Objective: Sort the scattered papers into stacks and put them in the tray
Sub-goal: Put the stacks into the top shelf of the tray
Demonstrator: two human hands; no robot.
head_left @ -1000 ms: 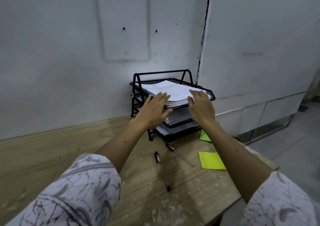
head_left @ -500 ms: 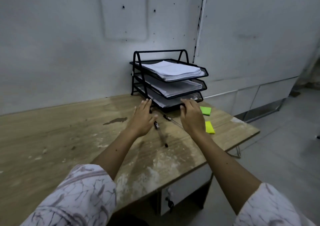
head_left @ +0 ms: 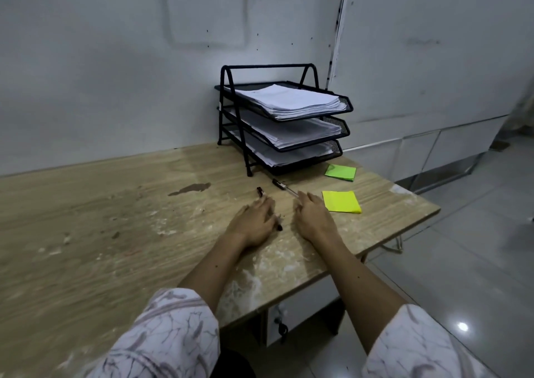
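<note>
Desk (head_left: 86,218) edge runs close on my right, bare wood spreading left. Both hands lie flat, released: left hand (head_left: 254,224), right hand (head_left: 313,220). Papers (head_left: 291,100) sit stacked in the tray (head_left: 345,107) well ahead. Two pens (head_left: 284,187) and sticky notes (head_left: 341,201) lie between.

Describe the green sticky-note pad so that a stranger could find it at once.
Start at the black three-tier paper tray at the desk's far right. The green sticky-note pad lies flat just in front of its lowest tier. Unlike the yellow pad nearer the right hand, it is green and closer to the tray.
</note>
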